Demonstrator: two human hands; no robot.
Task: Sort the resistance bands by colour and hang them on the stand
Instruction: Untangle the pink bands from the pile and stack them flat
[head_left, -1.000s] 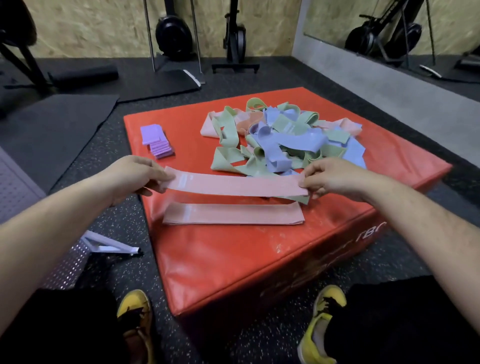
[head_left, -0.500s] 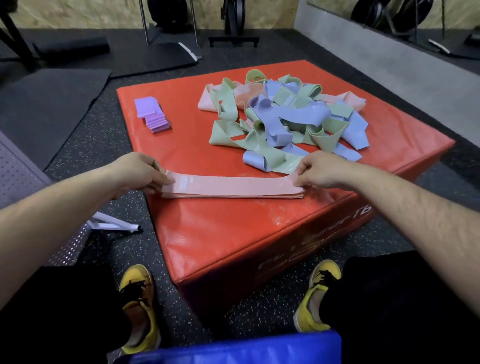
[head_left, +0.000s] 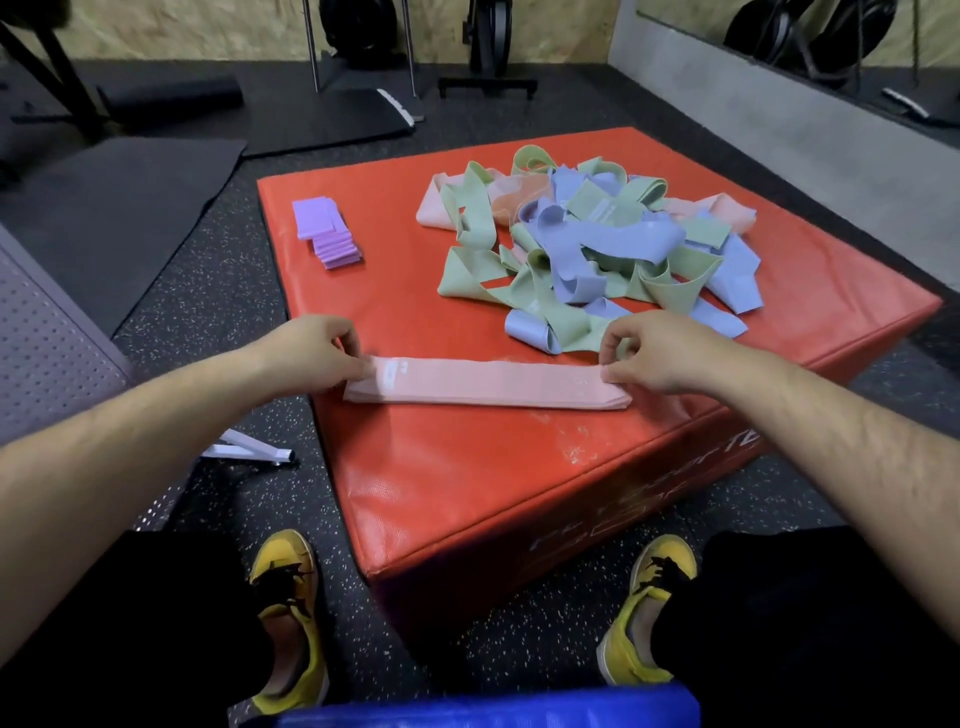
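Fingers (head_left: 363, 365) of left hand (head_left: 311, 351) and right hand (head_left: 657, 353) pinched opposite ends of the pink bands (head_left: 488, 387), stacked flat between them; a careless release could skew the stack toward the tangled pile (head_left: 597, 249) beyond.

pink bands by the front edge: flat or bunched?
Flat: the pink bands lie as one straight, neat stack on the red box, with layered edges showing at one end.

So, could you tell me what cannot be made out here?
Head view only:
How many pink bands are stacked: layers too thin to count.
Whether left hand and right hand pinch or press them: fingers hide the ends.
Lettering on the red box side: blurred, foreshortened.
Lower bands in the mixed pile: covered by upper ones.
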